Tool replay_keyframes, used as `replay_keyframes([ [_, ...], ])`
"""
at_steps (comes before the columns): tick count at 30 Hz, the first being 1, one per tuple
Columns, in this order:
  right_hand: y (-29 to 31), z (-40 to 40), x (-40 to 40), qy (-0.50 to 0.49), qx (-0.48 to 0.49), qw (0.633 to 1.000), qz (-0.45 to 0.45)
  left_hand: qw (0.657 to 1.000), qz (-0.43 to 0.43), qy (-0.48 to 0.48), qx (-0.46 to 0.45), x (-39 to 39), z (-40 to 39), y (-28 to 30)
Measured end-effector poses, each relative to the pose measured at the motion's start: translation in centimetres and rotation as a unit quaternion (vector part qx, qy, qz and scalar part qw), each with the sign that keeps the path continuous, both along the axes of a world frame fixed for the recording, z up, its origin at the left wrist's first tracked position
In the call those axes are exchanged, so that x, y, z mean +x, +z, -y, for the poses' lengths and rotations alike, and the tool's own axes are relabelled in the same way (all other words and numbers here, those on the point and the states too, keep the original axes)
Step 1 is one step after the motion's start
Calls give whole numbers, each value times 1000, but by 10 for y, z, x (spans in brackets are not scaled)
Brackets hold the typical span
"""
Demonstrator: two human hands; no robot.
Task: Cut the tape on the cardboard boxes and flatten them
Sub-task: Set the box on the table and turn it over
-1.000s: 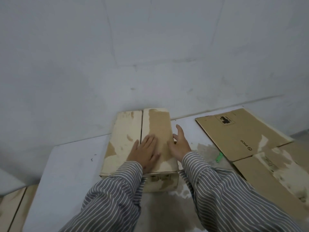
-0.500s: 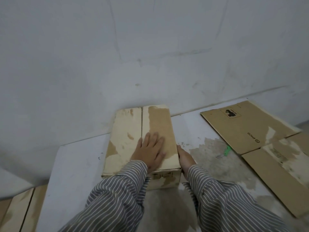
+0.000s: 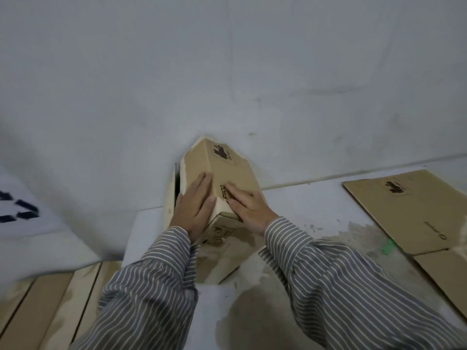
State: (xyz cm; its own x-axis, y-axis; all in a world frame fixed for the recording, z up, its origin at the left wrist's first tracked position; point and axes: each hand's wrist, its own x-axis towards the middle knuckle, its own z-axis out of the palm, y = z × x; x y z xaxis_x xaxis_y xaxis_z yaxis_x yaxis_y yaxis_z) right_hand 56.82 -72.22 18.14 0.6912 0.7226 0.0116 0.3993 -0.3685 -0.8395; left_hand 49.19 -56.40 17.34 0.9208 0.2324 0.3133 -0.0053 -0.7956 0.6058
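You have both hands, left hand [image 3: 194, 207] and right hand [image 3: 250, 208], fingers straight and flat on the tilted cardboard box [image 3: 228, 173] at the table's [image 3: 303, 205] far edge; next, probably find its taped seam to cut.

Matt brown cardboard box [image 3: 228, 173], scuffed white table [image 3: 303, 198]

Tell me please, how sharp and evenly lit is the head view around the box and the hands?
Head view: soft, even light with no glare; the box and both hands, left hand and right hand, are slightly soft; motion blur smears the left edge and the striped sleeves; wide-angle bending curves the table edge; the green item is too blurred to identify.
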Motion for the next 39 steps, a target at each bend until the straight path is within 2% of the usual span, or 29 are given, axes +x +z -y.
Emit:
replay_keyframes([
  [3,0,-16,-2,-38,12,999,14,1000,13,-4,-7,-16,-14,9],
  [5,-5,-15,2,-120,-55,991,13,999,0,10,-50,-27,-21,10],
  [6,-7,-12,2,-150,-71,986,-24,997,-2,17,-81,-32,-23,8],
  [9,-13,-9,-4,-177,31,967,-181,989,26,20,-147,-43,-22,-2],
  [11,-10,-6,-8,-190,65,962,-183,983,42,23,-178,-44,-16,-8],
  [15,14,21,0,-221,57,965,-127,975,33,8,-221,-30,10,-12],
  [20,50,58,16,-226,2,974,-9,976,-76,-47,-196,-10,35,-18],
  [24,51,47,9,-137,-10,990,-35,980,-171,-35,-91,-1,30,-22],
  [27,27,33,-1,-83,-56,994,-38,985,-140,-19,-94,2,33,-18],
  [31,-10,48,6,-131,-226,964,58,989,-112,-7,-93,2,36,-17],
  [34,-27,57,10,-150,-281,948,16,979,-96,-34,-176,4,34,-18],
  [35,-31,56,10,-145,-294,945,20,976,-109,-24,-186,4,32,-19],
  [39,-36,40,11,-125,-356,919,113,963,-240,61,-107,-6,16,-34],
])
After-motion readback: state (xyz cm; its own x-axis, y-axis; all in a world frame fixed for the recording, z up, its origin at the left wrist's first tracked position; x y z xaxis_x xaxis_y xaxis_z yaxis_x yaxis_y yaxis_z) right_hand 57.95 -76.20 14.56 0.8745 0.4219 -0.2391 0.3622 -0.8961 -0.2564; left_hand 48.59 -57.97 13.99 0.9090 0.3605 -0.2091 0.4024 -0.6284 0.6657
